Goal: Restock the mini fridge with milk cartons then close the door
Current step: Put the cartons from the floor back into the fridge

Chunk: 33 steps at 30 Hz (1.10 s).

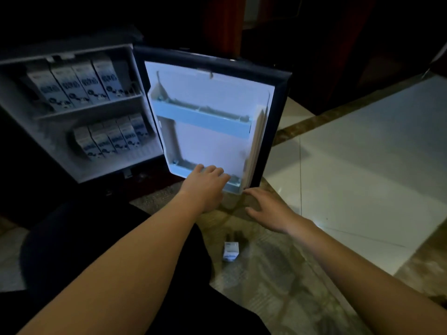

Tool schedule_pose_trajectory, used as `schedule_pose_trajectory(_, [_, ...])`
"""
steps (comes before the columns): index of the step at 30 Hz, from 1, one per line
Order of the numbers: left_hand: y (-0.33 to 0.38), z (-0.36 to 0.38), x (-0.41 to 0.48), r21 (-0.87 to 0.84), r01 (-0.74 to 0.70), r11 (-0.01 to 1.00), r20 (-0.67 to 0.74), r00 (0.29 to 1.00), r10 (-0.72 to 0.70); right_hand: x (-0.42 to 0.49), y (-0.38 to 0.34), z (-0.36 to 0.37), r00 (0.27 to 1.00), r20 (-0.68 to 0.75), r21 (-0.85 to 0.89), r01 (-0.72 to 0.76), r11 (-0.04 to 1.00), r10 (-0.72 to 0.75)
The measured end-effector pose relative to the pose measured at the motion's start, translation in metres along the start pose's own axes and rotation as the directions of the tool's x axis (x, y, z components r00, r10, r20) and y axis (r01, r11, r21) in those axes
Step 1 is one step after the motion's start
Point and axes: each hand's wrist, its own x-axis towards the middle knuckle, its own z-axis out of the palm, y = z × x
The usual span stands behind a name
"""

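My left hand (205, 182) rests flat on the door (212, 141), right hand (268, 211) released; shutting now strands one milk carton (231, 251) (floor).

The tiled floor (362, 165), pale squares edged with mottled brown bands, carries the mini fridge (60, 163) and one small milk carton (231, 252) sitting alone in front of it. Inside, the upper shelf (89, 108) holds a row of four cartons (77, 85). The fridge bottom (125, 163) holds a second row of cartons (111, 137), apparently five, though blur makes the count unsure.
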Motion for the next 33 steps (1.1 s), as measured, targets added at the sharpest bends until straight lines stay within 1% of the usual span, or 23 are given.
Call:
schedule_pose_trajectory(3, [0.005,0.017,0.001,-0.047,0.035,0.998,0.046,0.998,-0.032,0.001,0.014,0.023,0.999,0.046,0.003,-0.022,1.0,0.021])
schedule_pose_trajectory(7, [0.004,0.026,0.004,-0.204,0.118,0.972,0.186,0.979,-0.08,0.01,0.033,0.059,0.991,0.111,-0.004,-0.077,0.997,0.077])
schedule_pose_trajectory(10, [0.005,0.024,0.008,-0.229,0.161,0.96,0.213,0.971,-0.112,0.013,0.044,0.095,0.978,0.17,0.022,-0.123,0.992,0.118])
schedule_pose_trajectory(14, [0.018,0.022,0.014,-0.246,0.129,0.961,0.226,0.971,-0.073,0.015,0.057,0.141,0.943,0.29,0.007,-0.17,0.985,0.16])
schedule_pose_trajectory(17, [0.02,0.02,0.016,-0.257,0.122,0.959,0.257,0.965,-0.054,0.015,0.066,0.166,0.934,0.313,-0.01,-0.181,0.983,0.175])
schedule_pose_trajectory(18, [0.02,0.02,0.015,-0.252,0.128,0.959,0.266,0.962,-0.059,0.015,0.071,0.174,0.929,0.316,0.012,-0.206,0.978,0.192])
schedule_pose_trajectory(22, [0.021,0.019,0.017,-0.242,0.139,0.96,0.298,0.953,-0.062,0.011,0.071,0.183,0.943,0.275,0.051,-0.211,0.976,0.189])
schedule_pose_trajectory(25, [0.023,0.018,0.018,-0.251,0.137,0.958,0.297,0.953,-0.058,0.005,0.069,0.187,0.941,0.209,0.078,-0.286,0.955,0.265])
schedule_pose_trajectory(27, [0.023,0.018,0.018,-0.248,0.139,0.959,0.314,0.948,-0.056,-0.001,0.067,0.184,0.944,0.173,0.134,-0.305,0.943,0.28])
schedule_pose_trajectory(29, [0.022,0.018,0.02,-0.244,0.154,0.958,0.347,0.936,-0.062,-0.006,0.067,0.177,0.953,0.128,0.178,-0.294,0.939,0.274])
schedule_pose_trajectory(33, [0.026,0.016,0.027,-0.267,0.214,0.94,0.41,0.908,-0.09,-0.018,0.064,0.14,0.978,0.006,0.234,-0.205,0.95,0.21])
